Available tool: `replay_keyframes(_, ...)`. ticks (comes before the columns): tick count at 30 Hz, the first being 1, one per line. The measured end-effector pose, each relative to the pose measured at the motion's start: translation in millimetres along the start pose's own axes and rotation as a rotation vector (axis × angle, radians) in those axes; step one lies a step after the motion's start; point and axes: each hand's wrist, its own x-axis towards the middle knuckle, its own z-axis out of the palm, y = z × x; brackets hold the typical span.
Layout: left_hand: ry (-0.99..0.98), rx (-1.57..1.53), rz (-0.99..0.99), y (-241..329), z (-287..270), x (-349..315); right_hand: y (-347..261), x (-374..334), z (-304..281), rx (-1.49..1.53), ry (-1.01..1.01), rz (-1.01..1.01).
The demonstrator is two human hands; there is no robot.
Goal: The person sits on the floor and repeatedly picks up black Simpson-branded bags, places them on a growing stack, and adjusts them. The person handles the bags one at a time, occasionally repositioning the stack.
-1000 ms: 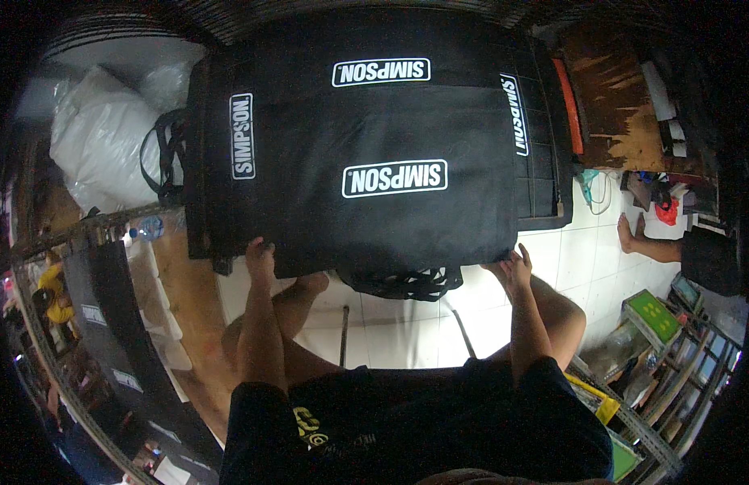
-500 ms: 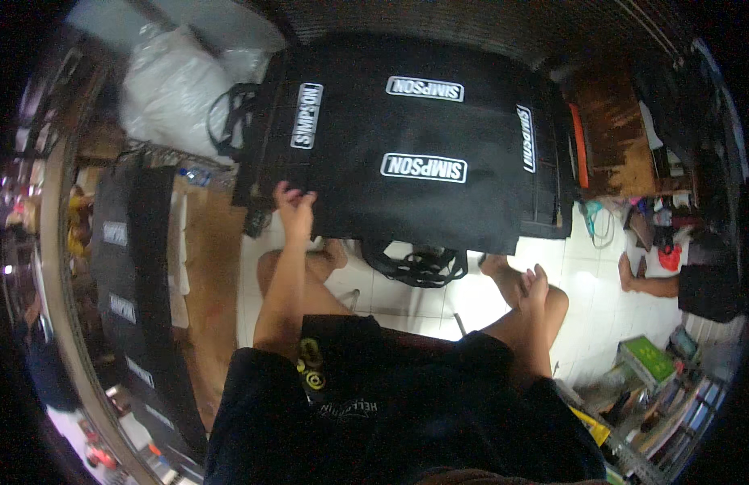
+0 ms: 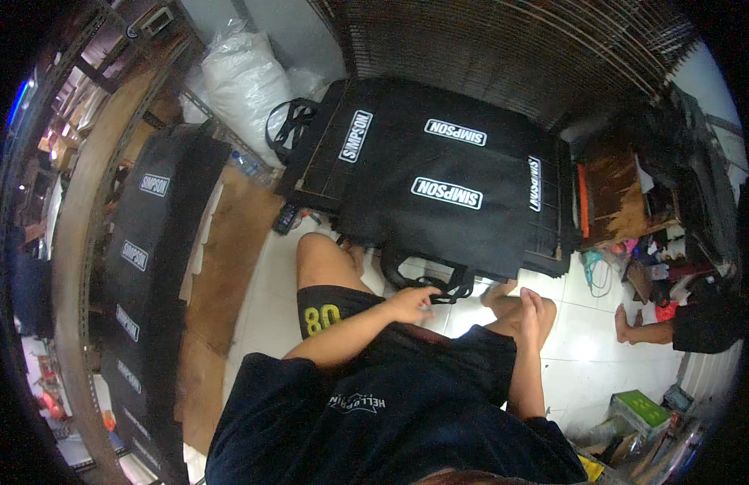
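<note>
A large black fabric panel (image 3: pixel 382 182) with white-bordered labels lies on a stack of similar flat black pieces in front of me. Black strap handles (image 3: pixel 454 284) loop down from its near edge. My left hand (image 3: pixel 411 305) is beside these straps, its fingers loosely bent and apart; no grip on a strap shows. Over my right knee, my right hand (image 3: pixel 534 311) holds nothing, with its fingers stretched out and the palm turned inward. Another black strap loop (image 3: pixel 292 125) sticks out at the stack's far left corner.
A long black labelled stack (image 3: pixel 160 267) lies on a wooden board (image 3: pixel 221 283) at left. White plastic-wrapped bags (image 3: pixel 245 81) stand behind it. A wooden cabinet (image 3: pixel 625 198) is at right, near another person's foot (image 3: pixel 633 327). A green box (image 3: pixel 641 411) sits lower right.
My left hand has left the panel's near left corner and moved right and toward me, to the straps. My right hand stays near the knee. The whole view has shifted and tilted.
</note>
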Motion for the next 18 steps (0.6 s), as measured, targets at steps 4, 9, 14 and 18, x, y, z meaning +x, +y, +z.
replay_keyframes(4,0.181,-0.17,-0.27,-23.6,-4.9,6.6,46.7,43.6,-14.8,-0.801,0.016,-0.442)
replay_keyframes(9,0.149,-0.021,-0.244,-14.4,-1.7,7.6,82.7,68.2,26.3,0.012,-0.003,0.13)
replay_keyframes(14,-0.08,0.099,-0.226,-11.4,1.1,10.8,118.8,89.2,19.4,-0.091,-0.053,0.043)
replay_keyframes(18,-0.076,0.086,-0.273,-14.9,9.5,8.8,124.0,81.7,14.5,-0.083,-0.136,0.057)
